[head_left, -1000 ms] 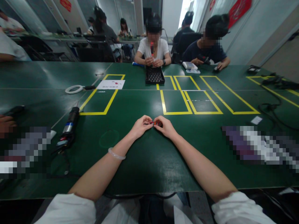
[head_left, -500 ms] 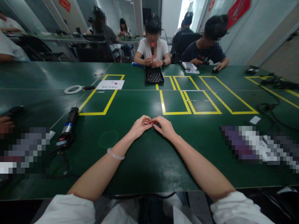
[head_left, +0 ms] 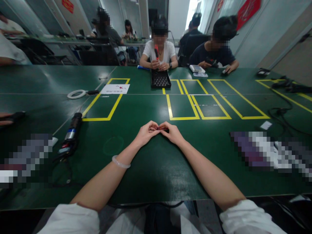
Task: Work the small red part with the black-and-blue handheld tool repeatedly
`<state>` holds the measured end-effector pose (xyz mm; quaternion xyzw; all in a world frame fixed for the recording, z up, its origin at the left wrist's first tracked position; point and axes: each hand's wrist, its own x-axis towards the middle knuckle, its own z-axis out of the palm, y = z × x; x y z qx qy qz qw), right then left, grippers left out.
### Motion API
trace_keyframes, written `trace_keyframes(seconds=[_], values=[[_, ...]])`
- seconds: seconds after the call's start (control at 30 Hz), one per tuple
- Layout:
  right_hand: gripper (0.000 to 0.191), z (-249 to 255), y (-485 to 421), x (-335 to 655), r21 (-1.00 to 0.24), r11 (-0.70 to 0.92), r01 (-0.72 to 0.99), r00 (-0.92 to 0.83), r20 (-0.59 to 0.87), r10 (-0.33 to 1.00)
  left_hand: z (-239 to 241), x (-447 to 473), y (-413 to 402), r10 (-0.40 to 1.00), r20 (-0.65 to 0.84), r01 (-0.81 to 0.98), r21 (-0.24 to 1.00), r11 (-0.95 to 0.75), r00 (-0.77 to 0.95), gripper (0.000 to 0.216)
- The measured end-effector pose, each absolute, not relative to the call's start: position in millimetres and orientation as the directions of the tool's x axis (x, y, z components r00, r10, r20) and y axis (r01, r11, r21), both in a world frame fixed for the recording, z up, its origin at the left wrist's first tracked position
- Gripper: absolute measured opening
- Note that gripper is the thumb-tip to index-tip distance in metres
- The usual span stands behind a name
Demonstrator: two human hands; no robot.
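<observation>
My left hand (head_left: 146,132) and my right hand (head_left: 171,132) rest side by side on the green table (head_left: 146,169), fingertips meeting. Between them they pinch a small red and dark object (head_left: 161,128), mostly hidden by my fingers. Both hands have curled, closed fingers. A pale bangle (head_left: 121,162) circles my left wrist.
A black and silver electric screwdriver (head_left: 71,131) with its cable lies to the left. A black tray (head_left: 161,79) sits across the table before a seated person. A white ring (head_left: 76,94), a white sheet (head_left: 115,88), yellow tape rectangles (head_left: 185,117) and black cables (head_left: 282,113) lie around.
My hands stay together with only slight finger movement on the small red object. A hand at the far left edge has drawn back. The person opposite has raised a red tool a little.
</observation>
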<state>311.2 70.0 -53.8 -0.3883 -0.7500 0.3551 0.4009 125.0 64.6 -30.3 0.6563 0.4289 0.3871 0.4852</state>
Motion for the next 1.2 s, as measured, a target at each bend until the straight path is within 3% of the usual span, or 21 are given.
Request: trace_keyframes(seconds=[0.43,0.7,0.93,1.07,1.2], values=[[0.012,-51,74,311,-0.840,0.466,0.278,-0.336,0.370,0.866,-34,122,70,0.933,0.054,0.168,0.978,-0.121,0.355,0.029],[0.017,-53,76,309,-0.882,0.397,0.254,-0.325,0.308,0.894,-37,121,75,0.919,0.037,0.177,0.978,-0.114,0.392,0.027],[0.017,-53,75,311,-0.898,0.364,0.246,-0.322,0.279,0.905,-21,116,71,0.907,-0.034,0.303,0.947,-0.105,0.420,0.035],[0.019,-53,75,310,-0.906,0.342,0.248,-0.326,0.254,0.910,6,76,61,0.909,-0.098,0.549,0.821,-0.155,0.404,0.048],[0.019,-53,74,311,-0.907,0.337,0.254,-0.326,0.248,0.912,27,-6,41,0.977,-0.059,0.835,0.531,-0.142,0.203,0.059]])
